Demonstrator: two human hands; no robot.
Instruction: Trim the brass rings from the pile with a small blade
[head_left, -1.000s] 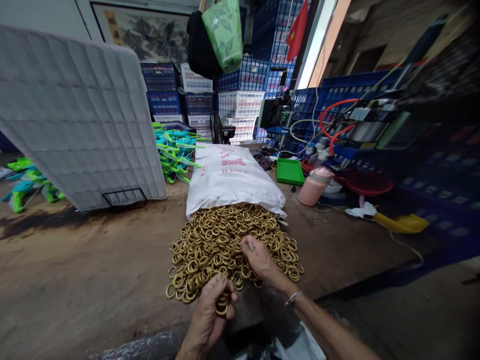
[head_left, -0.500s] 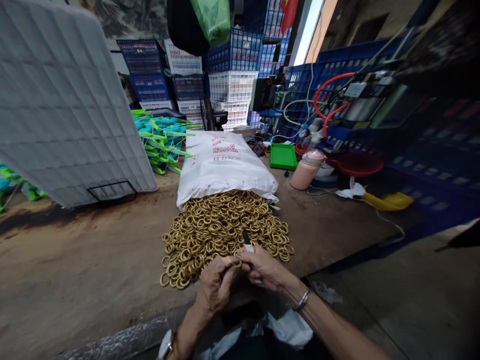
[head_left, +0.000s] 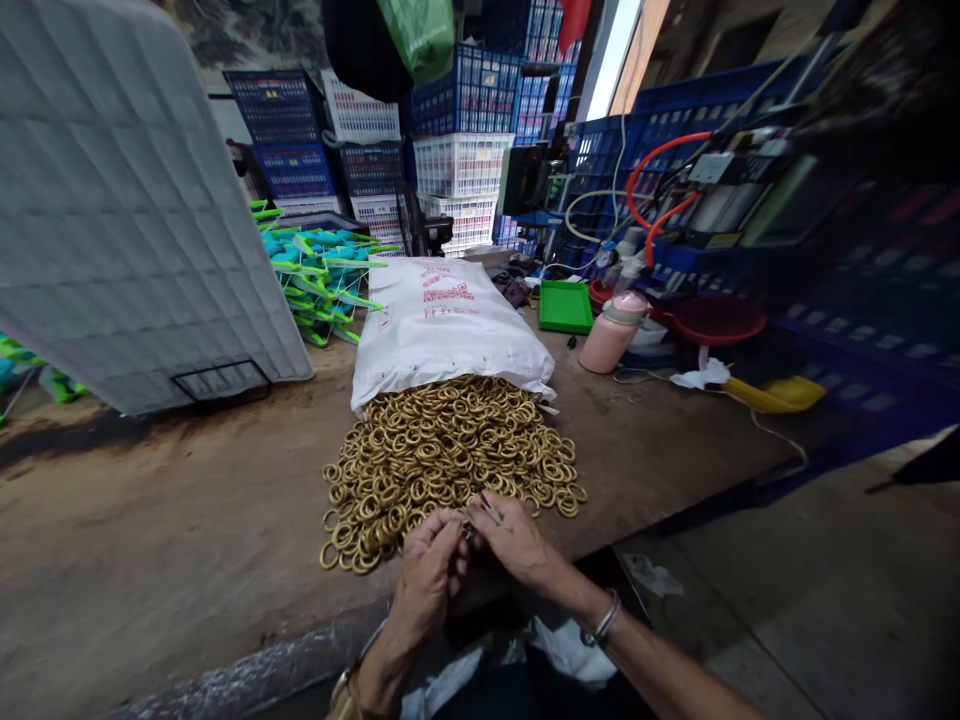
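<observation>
A heap of gold-coloured rings (head_left: 442, 450) lies on the table, spilling from the mouth of a white woven sack (head_left: 450, 325). At the near edge of the heap, my left hand (head_left: 429, 568) is closed, its thumb and fingers pinching what looks like one ring, mostly hidden by the fingers. My right hand (head_left: 517, 540) is closed against it, fingertips meeting the left ones. Between the right thumb and forefinger a slim tool (head_left: 491, 510) shows only in part; its kind is unclear.
A large pale ribbed panel (head_left: 142, 220) stands at left, with green and blue plastic pieces (head_left: 322, 275) behind it. At right are a green tray (head_left: 565, 306), a pink bottle (head_left: 611, 335), a red dish (head_left: 720, 325) and a yellow scoop (head_left: 776, 394). Stacked crates (head_left: 465, 165) line the back.
My right hand has turned, so the slim tool's black end no longer sticks up over the heap. Both hands have shifted slightly left, and my left wrist has rolled.
</observation>
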